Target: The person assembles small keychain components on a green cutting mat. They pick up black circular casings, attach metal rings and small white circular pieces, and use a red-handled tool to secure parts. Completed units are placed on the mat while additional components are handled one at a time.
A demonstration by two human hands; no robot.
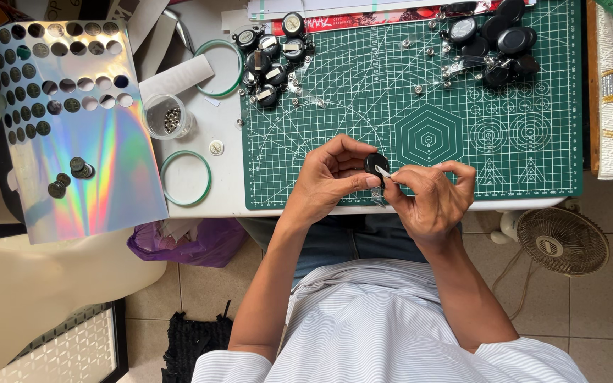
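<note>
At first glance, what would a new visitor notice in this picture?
The two hands meet at the near edge of the green cutting mat: the left hand holds a small black round badge reel, and the right hand pinches a thin pale strip at it. A shiny rainbow sheet with punched round holes lies far left.

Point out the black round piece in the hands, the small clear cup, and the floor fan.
black round piece [374, 164], head view, its top face
clear cup [167, 118], head view, its rim
floor fan [562, 241], head view, its grille
</note>
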